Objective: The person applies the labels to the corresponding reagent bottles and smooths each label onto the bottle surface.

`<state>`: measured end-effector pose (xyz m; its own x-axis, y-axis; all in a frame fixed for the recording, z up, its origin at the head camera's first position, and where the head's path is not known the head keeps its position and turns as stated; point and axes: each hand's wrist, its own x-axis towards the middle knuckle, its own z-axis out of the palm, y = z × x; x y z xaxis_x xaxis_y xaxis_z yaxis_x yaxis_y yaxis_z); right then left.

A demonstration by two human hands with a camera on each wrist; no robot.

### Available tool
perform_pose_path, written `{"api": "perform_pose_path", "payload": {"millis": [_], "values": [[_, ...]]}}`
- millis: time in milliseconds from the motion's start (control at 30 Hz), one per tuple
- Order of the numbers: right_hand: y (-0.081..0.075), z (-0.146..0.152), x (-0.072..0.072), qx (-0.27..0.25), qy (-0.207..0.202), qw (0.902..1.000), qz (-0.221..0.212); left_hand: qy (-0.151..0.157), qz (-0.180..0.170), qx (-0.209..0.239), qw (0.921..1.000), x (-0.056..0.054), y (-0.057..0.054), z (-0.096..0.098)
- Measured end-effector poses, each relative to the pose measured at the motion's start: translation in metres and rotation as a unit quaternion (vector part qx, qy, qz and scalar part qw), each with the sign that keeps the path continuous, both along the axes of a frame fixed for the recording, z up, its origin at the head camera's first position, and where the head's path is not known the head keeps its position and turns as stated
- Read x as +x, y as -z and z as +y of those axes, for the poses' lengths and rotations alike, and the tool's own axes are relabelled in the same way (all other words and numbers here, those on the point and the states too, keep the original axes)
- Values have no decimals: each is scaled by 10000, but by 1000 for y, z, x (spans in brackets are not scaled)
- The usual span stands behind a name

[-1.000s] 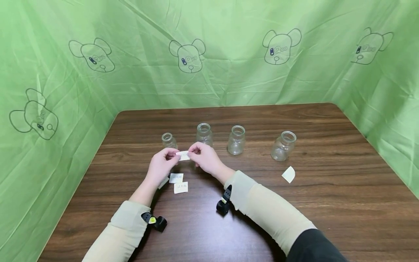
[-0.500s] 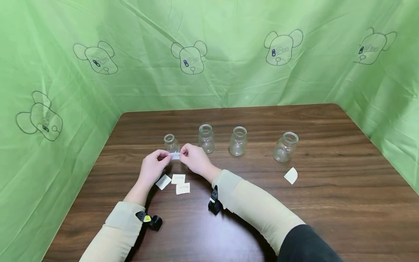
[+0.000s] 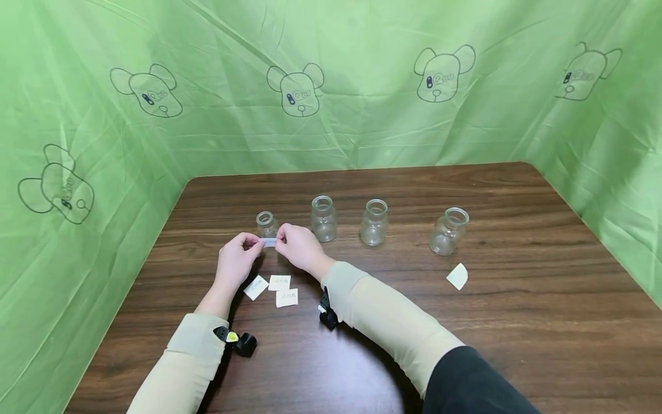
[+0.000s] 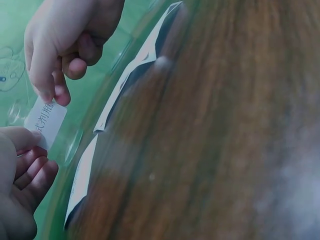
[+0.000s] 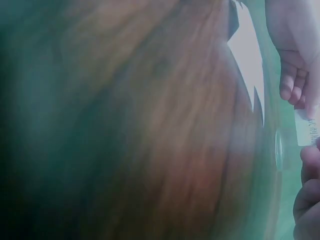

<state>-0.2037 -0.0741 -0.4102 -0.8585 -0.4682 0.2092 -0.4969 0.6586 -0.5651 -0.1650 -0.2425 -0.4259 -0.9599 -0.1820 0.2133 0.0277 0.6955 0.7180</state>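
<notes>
Both hands pinch one small white paper label point(image 4: 47, 122) with handwritten characters, stretched between them just in front of the leftmost glass jar point(image 3: 264, 219). My left hand point(image 3: 234, 261) grips its left end between thumb and index finger. At the other end, my right hand point(image 3: 301, 247) pinches it, the rest of its fingers curled in. The lower part of that jar is partly covered by the label and the fingers. In the head view, below the hands, lie several more white labels, among them a tilted one point(image 3: 256, 287), an upper one point(image 3: 280, 283) and a lower one point(image 3: 287, 298).
Further glass jars without lids stand along the wooden table point(image 3: 517, 322): a second jar point(image 3: 324, 219), a third jar point(image 3: 374, 224) and a far right jar point(image 3: 449, 233). A blank white paper piece point(image 3: 457, 276) lies before the last. Green cloth point(image 3: 362, 126) surrounds the table.
Both hands have moved left with the label, from between the two leftmost jars to the front of the leftmost one. The tilted label on the table has come into fuller view.
</notes>
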Motion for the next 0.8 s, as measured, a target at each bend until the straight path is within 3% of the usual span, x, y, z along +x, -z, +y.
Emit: {"api": "perform_pose_path", "payload": {"millis": [433,633,800], "values": [[6,-9,-1,-37,570,9981,-221,28,-93,-134,9999,-8,4,-2],[5,-14,-1,17,537,9983,-206,-133,-128,-104,9998,-9,6,-5],[4,-13,-1,96,649,9976,-233,-59,-172,-56,9998,-10,6,-3]]}}
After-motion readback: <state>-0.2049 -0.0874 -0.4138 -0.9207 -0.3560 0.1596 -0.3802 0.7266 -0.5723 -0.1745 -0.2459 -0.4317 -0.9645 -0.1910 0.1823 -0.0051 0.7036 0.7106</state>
